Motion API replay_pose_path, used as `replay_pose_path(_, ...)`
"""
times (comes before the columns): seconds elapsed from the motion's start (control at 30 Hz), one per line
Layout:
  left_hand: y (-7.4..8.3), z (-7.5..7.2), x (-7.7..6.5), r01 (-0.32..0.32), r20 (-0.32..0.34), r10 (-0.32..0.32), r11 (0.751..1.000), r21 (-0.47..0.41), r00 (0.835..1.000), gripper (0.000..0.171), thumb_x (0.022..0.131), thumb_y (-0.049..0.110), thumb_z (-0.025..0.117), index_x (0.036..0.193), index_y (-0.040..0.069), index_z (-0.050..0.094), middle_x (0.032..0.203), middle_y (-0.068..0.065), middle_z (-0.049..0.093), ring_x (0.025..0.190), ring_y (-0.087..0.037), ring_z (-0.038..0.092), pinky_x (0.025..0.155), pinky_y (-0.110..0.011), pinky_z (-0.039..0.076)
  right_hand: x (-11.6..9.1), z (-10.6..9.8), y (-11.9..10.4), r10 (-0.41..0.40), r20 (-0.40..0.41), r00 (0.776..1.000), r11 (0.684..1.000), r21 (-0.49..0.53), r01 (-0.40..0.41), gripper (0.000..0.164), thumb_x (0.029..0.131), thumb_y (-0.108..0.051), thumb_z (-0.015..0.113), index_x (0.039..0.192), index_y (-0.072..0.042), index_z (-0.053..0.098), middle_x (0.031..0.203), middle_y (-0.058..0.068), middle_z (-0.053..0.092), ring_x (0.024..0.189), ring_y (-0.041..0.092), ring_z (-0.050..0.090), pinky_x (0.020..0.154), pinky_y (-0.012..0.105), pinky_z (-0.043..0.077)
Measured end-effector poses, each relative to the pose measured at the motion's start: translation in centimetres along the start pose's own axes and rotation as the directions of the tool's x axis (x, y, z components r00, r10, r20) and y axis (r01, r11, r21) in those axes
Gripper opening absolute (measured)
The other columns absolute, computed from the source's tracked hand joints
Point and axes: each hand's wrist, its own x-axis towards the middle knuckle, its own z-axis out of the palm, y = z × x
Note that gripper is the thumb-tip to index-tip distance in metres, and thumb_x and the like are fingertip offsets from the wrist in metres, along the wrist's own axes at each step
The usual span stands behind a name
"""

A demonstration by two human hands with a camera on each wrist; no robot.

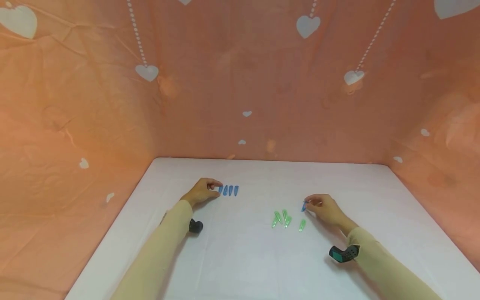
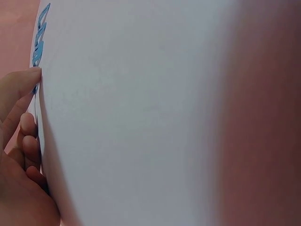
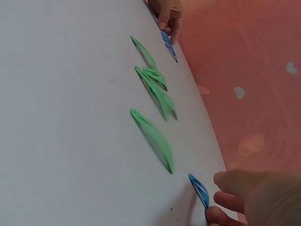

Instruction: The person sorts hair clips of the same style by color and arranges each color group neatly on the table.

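Observation:
Several blue snap hair clips [image 1: 230, 190] lie side by side in a row on the white table. At the row's left end my left hand [image 1: 202, 191] pinches the outermost clip lengthwise, thumb at its near end and a fingertip at its far end. In the left wrist view the blue clips [image 2: 40, 40] run on beyond the fingertips. Over on the right, my right hand [image 1: 325, 208] has its fingertips on a single blue hair clip [image 1: 304, 206]; the right wrist view has this clip [image 3: 199, 190] tilted beside the thumb and fingers.
Several green snap hair clips [image 1: 285, 217] lie loosely between the hands, with one green clip [image 1: 302, 225] apart, nearer the right hand. An orange cloth [image 1: 240, 83] with white hearts hangs behind and beside the table [image 1: 232, 258]. Each wrist wears a black device [image 1: 344, 253].

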Motion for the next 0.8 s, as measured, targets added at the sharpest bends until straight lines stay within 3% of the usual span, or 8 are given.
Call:
replay_pose_path(0.23, -0.2, 0.0, 0.3, -0.002, -0.002, 0.002, 1.000, -0.007, 1.000, 0.039, 0.091, 0.011, 0.072, 0.129, 0.011, 0.068, 0.100, -0.004, 0.047, 0.104, -0.022, 0.043, 0.089, -0.038, 0.035, 0.4, 1.2, -0.9, 0.013, -0.060, 0.998, 0.995, -0.100, -0.019, 0.025, 0.089, -0.008, 0.070, 0.109, 0.006, 0.070, 0.086, 0.009, 0.065, 0.073, 0.016, 0.053, 0.064, 0.027, 0.043)
replay_pose_path(0.4, -0.2, 0.1, 0.2, 0.002, -0.002, -0.002, 1.000, -0.021, 1.000, 0.039, 0.090, 0.010, 0.073, 0.129, 0.010, 0.068, 0.100, -0.004, 0.048, 0.103, -0.022, 0.043, 0.089, -0.037, 0.035, 0.7, 1.7, -1.7, 0.020, -0.064, 0.998, 0.993, -0.111, -0.027, 0.024, 0.087, -0.004, 0.068, 0.109, 0.007, 0.070, 0.086, 0.011, 0.066, 0.074, 0.018, 0.055, 0.066, 0.028, 0.043)
replay_pose_path(0.6, -0.2, 0.0, 0.2, -0.004, -0.009, 0.004, 1.000, -0.003, 1.000, 0.039, 0.090, 0.010, 0.073, 0.128, 0.010, 0.068, 0.100, -0.005, 0.048, 0.103, -0.023, 0.043, 0.089, -0.038, 0.035, 1.3, 2.2, -2.1, 0.045, -0.070, 0.996, 0.982, -0.182, -0.058, 0.024, 0.090, -0.011, 0.069, 0.109, 0.002, 0.071, 0.087, 0.009, 0.065, 0.079, 0.021, 0.056, 0.068, 0.031, 0.042)
replay_pose_path(0.8, -0.2, 0.0, 0.1, 0.007, -0.006, -0.007, 1.000, -0.020, 1.000, 0.039, 0.090, 0.010, 0.073, 0.129, 0.010, 0.068, 0.101, -0.005, 0.048, 0.104, -0.023, 0.043, 0.090, -0.038, 0.035, 1.7, 2.5, -2.1, 0.038, -0.077, 0.996, 0.991, -0.122, -0.047, 0.021, 0.087, -0.006, 0.070, 0.106, 0.004, 0.070, 0.087, 0.012, 0.067, 0.080, 0.022, 0.058, 0.071, 0.032, 0.045)
